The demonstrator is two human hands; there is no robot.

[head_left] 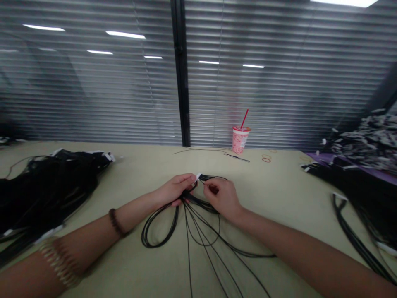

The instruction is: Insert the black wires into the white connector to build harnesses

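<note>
The black cables (pixel 201 203) lie looped and fanned over the worktop (pixel 139 165), their gathered part raised between the two hands. The left hand (pixel 180 188) grips the bundle beside a white end piece (pixel 198 176); the right hand (pixel 226 198) is closed in a pinch, seemingly on one strand near it. The step looks like fine work at that end, which calls for a steady left grip and small, precise right fingertip movements.

Pale table (pixel 130 176): black cable heaps left (pixel 52 186) and right (pixel 359 190); pink cup (pixel 240 141), pen-like stick (pixel 236 157), rubber bands (pixel 266 159) far; held cables (pixel 200 201) trailing near.
</note>
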